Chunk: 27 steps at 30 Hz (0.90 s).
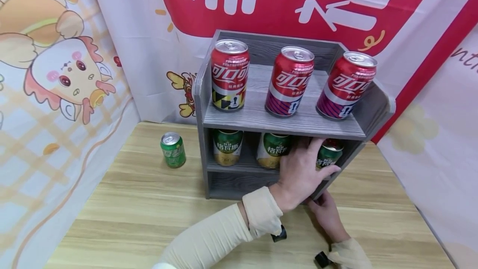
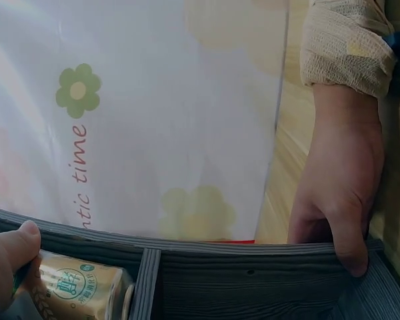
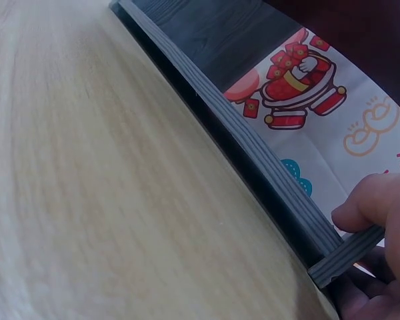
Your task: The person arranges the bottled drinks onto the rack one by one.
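Note:
A grey wood-grain shelf rack (image 1: 280,126) stands on the table. My left hand (image 1: 304,171) reaches into its middle tier and grips the right-hand green-and-gold drink can (image 1: 325,157), thumb across the front; that can's gold lower end also shows in the left wrist view. Two matching cans, the left one (image 1: 228,146) and the middle one (image 1: 272,150), stand on the same tier. Low at the rack's right side, my right hand (image 1: 328,215) holds the side panel (image 3: 347,257), with its thumb over one face and fingers round the other.
Three red cola cans, left (image 1: 229,76), middle (image 1: 289,81) and right (image 1: 346,85), stand on the top tier. A small green can (image 1: 173,150) stands on the wooden table (image 1: 149,202) left of the rack. Printed cloth (image 1: 123,20) hangs behind and at both sides.

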{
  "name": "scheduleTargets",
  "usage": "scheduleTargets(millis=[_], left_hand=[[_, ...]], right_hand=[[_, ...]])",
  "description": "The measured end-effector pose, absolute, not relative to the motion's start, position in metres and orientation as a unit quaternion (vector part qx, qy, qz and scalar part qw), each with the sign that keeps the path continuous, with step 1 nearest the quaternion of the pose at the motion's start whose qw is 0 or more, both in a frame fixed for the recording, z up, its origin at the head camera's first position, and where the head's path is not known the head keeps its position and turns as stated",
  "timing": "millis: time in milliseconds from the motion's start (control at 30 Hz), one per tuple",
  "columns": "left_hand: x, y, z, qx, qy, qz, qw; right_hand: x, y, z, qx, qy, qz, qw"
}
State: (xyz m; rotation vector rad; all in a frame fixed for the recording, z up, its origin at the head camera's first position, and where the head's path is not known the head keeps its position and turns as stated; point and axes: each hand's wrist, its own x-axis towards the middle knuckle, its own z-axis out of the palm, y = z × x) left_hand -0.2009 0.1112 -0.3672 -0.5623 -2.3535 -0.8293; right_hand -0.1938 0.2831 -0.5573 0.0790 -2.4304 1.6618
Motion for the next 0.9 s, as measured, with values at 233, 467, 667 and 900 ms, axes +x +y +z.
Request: scheduleTargets(millis=[233, 467, 667, 900], left_hand=[[-0.2025, 0.1128, -0.3703, -0.221, -0.878, -0.303, 0.297], [-0.2031, 0.112, -0.3747, -0.23, -0.875, -0.295, 0.306], [-0.2053, 0.1126, -0.3753, -0.24, -0.873, -0.302, 0.299], [-0.2089, 0.115, -0.3751, -0.235, -0.879, -0.293, 0.293]], right_hand=[[-0.1945, 0.2834, -0.5586, 0.032, -0.817, 0.566, 0.108], [-0.1949, 0.2829, -0.5579, 0.031, -0.818, 0.564, 0.106], [-0.1955, 0.2832, -0.5575, 0.033, -0.819, 0.563, 0.105], [-0.195, 0.2846, -0.5584, 0.036, -0.824, 0.557, 0.099]])
